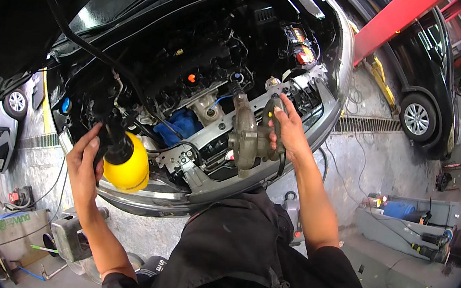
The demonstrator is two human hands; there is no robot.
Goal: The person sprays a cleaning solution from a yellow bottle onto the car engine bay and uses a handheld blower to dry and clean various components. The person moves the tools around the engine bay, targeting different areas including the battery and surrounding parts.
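Note:
My left hand (85, 155) is wrapped round the black handle of a yellow pump spray bottle (127, 167), held over the front left of an open engine bay. The bottle's black head points toward the engine. In my right hand (291, 129) is the grip of a dusty grey-brown handheld electric blower (246, 139). Its round fan housing hangs over the car's front crossmember (213, 168), and its nozzle reaches toward the engine (195, 59). A blue cloth (179, 126) lies in the bay between the two tools.
An orange cap (191, 78) stands out on the engine, and a battery (301, 48) sits at the far right. Cables (347, 175) trail over the floor. Beyond are a red lift post (392, 25), another dark car (418, 115) and a grey bin (399, 222).

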